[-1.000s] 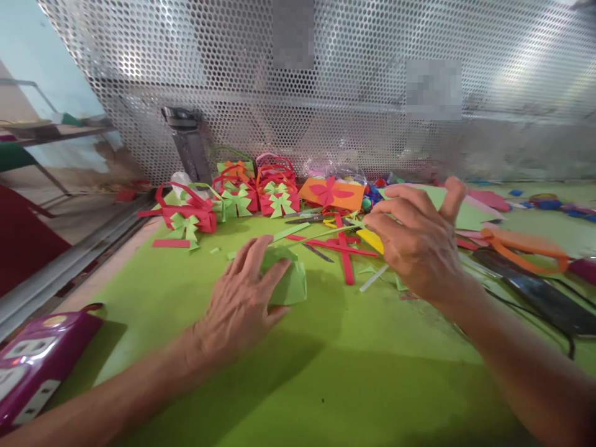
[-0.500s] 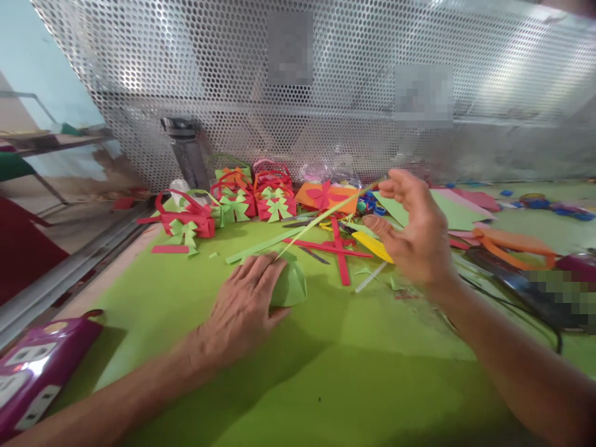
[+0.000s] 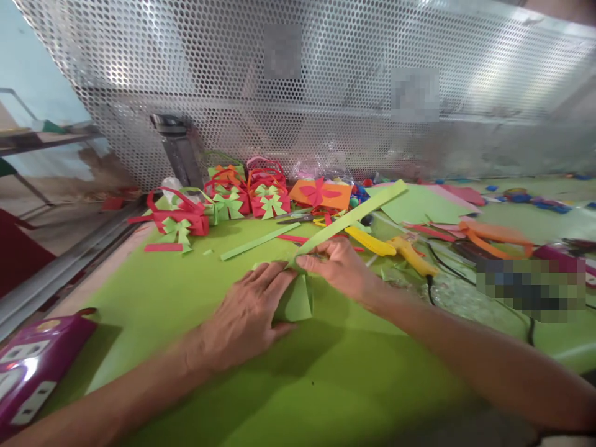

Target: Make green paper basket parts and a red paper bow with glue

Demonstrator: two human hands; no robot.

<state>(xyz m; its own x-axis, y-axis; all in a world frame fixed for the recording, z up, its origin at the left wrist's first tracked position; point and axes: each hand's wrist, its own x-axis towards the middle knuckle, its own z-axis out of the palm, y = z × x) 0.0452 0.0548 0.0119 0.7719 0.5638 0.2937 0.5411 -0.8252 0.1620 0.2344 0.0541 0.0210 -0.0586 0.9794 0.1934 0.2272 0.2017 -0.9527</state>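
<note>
Here you are, your right hand (image 3: 342, 268) pinching a long, flat, light green paper strip (image 3: 361, 214) near its lower end, thumb against fingers. Your left hand (image 3: 246, 304) lies palm down over a folded light green paper piece (image 3: 298, 301), fingers draped across it, thumb spread out on the near side; whether those fingertips grip it, you can't tell from here. That piece sits on the table right between your hands, half hidden, and the strip slants up from it to the right.

Just beyond, a loose, narrow green paper strip (image 3: 261, 241) lies flat, with a flat red paper strip (image 3: 291, 238) partly behind your raised one. Close to your right wrist, a yellow plastic glue gun (image 3: 414, 256) crowds in, its black cord trailing right. Dark-bladed scissors (image 3: 300, 218) lie behind.

Further out, a small red paper bag with a light green bow (image 3: 200, 223) stands to the left, more little bags clustered beside it, and an orange paper piece (image 3: 343, 197) carries a red bow. Light green paper sheets (image 3: 414, 206) spread to the right, near an orange paper loop (image 3: 498, 231).

All this on a smooth, bright green tabletop (image 3: 261, 397), a purple power strip (image 3: 35, 354) at the near left, a grey bottle (image 3: 181, 155) against the perforated metal panel (image 3: 223, 68) behind, pale blue wall (image 3: 32, 43) far left.
</note>
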